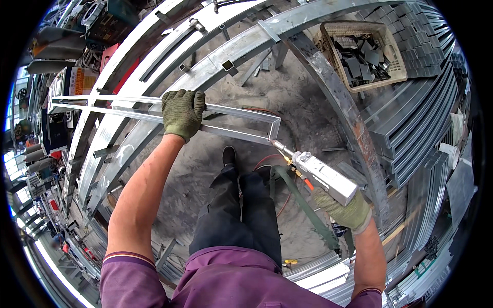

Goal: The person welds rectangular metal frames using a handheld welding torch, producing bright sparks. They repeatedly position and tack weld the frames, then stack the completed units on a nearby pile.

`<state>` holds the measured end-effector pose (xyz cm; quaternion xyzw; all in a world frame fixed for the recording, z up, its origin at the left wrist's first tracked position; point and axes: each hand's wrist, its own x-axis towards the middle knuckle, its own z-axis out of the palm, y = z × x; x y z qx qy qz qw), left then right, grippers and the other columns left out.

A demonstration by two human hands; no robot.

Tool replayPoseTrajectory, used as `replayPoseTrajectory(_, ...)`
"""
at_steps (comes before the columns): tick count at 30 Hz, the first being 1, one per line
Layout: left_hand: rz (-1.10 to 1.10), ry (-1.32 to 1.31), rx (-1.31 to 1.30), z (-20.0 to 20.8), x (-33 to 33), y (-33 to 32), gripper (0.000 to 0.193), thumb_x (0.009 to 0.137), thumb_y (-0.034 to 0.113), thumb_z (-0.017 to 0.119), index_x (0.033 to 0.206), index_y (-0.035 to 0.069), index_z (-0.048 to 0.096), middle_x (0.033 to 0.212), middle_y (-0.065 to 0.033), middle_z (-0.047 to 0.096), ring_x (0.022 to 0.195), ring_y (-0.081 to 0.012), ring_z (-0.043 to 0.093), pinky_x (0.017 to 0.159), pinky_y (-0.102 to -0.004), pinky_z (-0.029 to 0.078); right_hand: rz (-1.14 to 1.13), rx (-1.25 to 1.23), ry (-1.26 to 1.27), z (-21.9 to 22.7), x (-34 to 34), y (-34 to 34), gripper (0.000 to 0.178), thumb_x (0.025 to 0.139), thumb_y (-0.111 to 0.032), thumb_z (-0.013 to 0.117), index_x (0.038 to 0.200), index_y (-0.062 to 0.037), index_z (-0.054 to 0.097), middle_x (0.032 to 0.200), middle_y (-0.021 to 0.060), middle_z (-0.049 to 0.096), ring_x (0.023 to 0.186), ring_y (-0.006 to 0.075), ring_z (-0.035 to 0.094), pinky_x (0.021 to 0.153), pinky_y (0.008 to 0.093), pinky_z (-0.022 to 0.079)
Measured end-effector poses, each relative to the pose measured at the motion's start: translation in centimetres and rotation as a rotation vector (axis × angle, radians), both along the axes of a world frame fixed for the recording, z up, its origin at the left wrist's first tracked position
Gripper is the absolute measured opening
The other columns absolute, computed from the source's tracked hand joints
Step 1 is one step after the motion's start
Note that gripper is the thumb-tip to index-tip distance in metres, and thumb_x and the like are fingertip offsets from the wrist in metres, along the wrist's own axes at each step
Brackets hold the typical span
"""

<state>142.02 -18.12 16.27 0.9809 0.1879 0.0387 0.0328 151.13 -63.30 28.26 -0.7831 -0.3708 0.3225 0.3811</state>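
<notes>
My left hand [182,114], in an olive-green work glove, is closed around a long, narrow rectangular frame of silver metal tube [241,112]. The frame lies across the steel beams at left, and its near right end juts out over the floor. My gloved right hand [346,211] grips a white handheld welding gun [324,175] from below, its fingers partly hidden by the body. The gun's coppery nozzle tip [273,142] meets the frame's lower right corner; I cannot tell whether it touches. A green-sleeved cable [303,200] hangs beside the gun.
Large steel beams [205,69] cross ahead of me, and another beam [339,97] slants down at right. Beyond it stands a cream plastic crate [398,66] of metal offcuts, near stacked metal profiles [416,133]. A red hose [284,205] runs over the floor by my feet.
</notes>
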Motion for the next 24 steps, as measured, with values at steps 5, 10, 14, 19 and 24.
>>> replayPoseTrajectory(5, 0.007, 0.015, 0.003, 0.0, 0.1, 0.0, 0.034, 0.105, 0.036, 0.055, 0.090, 0.009, 0.069, 0.092, -0.0161, 0.066, 0.098, -0.0416, 0.061, 0.093, -0.0536, 0.043, -0.045, 0.019, 0.047, -0.1, 0.1, 0.4, 0.024, 0.092, -0.017, 0.082, 0.115, -0.0114, 0.081, 0.112, 0.0070, 0.081, 0.102, 0.0237, 0.079, 0.086, 0.0367, 0.063)
replayPoseTrajectory(10, 0.006, 0.035, 0.015, -0.2, 0.0, 0.1, 0.031, 0.104, 0.036, 0.055, 0.094, 0.010, 0.070, 0.094, -0.0155, 0.066, 0.100, -0.0410, 0.061, 0.095, -0.0538, 0.043, 0.064, 0.058, -0.098, -0.3, 0.7, 0.3, 0.024, 0.092, -0.017, 0.082, 0.115, -0.0123, 0.081, 0.112, 0.0076, 0.081, 0.102, 0.0242, 0.079, 0.085, 0.0368, 0.064)
replayPoseTrajectory(14, 0.002, 0.041, 0.028, -0.2, -0.2, 0.1, 0.031, 0.104, 0.035, 0.055, 0.096, 0.010, 0.071, 0.096, -0.0154, 0.066, 0.102, -0.0407, 0.061, 0.098, -0.0539, 0.042, -0.040, 0.040, 0.061, 0.0, 0.3, 0.5, 0.025, 0.092, -0.017, 0.082, 0.116, -0.0125, 0.081, 0.112, 0.0073, 0.081, 0.102, 0.0236, 0.079, 0.084, 0.0367, 0.064)
replayPoseTrajectory(19, -0.003, 0.056, -0.010, 0.6, 0.1, -0.3, 0.032, 0.104, 0.035, 0.054, 0.095, 0.009, 0.071, 0.096, -0.0158, 0.067, 0.101, -0.0410, 0.061, 0.099, -0.0538, 0.042, -0.039, -0.004, 0.090, 0.2, 0.4, 0.6, 0.025, 0.092, -0.018, 0.082, 0.116, -0.0126, 0.081, 0.112, 0.0069, 0.081, 0.103, 0.0222, 0.079, 0.085, 0.0362, 0.064)
replayPoseTrajectory(24, -0.003, 0.043, -0.005, 0.9, 0.2, -0.3, 0.033, 0.105, 0.035, 0.053, 0.094, 0.009, 0.071, 0.096, -0.0159, 0.067, 0.101, -0.0411, 0.061, 0.100, -0.0539, 0.042, -0.015, 0.032, 0.041, 0.0, 0.4, 0.4, 0.025, 0.092, -0.018, 0.082, 0.117, -0.0114, 0.080, 0.113, 0.0075, 0.081, 0.104, 0.0224, 0.079, 0.086, 0.0354, 0.064)
